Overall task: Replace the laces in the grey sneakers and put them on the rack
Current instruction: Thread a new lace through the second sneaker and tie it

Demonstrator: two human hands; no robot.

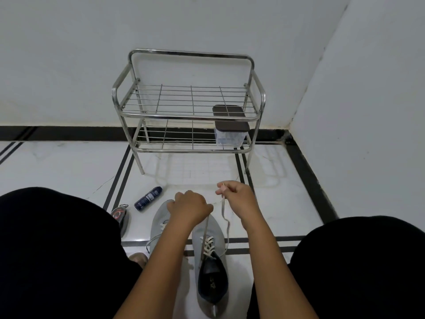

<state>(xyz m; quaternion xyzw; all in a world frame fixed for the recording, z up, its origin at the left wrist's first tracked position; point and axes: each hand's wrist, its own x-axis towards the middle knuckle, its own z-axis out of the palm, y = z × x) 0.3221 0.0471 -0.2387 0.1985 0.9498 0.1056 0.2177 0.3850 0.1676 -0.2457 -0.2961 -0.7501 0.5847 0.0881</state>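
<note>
Two grey sneakers lie side by side on the floor between my knees, toes pointing away from me. The right sneaker (pixel 210 256) has a pale lace (pixel 208 246) crossed through its eyelets. My left hand (pixel 190 209) grips one lace end, pulled taut above the toe. My right hand (pixel 239 195) pinches the other lace end (pixel 223 204), lifted up and to the right. The left sneaker (pixel 158 222) is partly hidden under my left forearm. The metal rack (pixel 188 116) stands against the wall ahead, its top shelf bare.
A lidded clear box (pixel 231 134) sits on the rack's lower shelf at the right. A dark spray can (pixel 148 198) lies on the floor left of the sneakers, with a shoe brush (pixel 119 215) beside my left knee. A wall corner closes in at the right.
</note>
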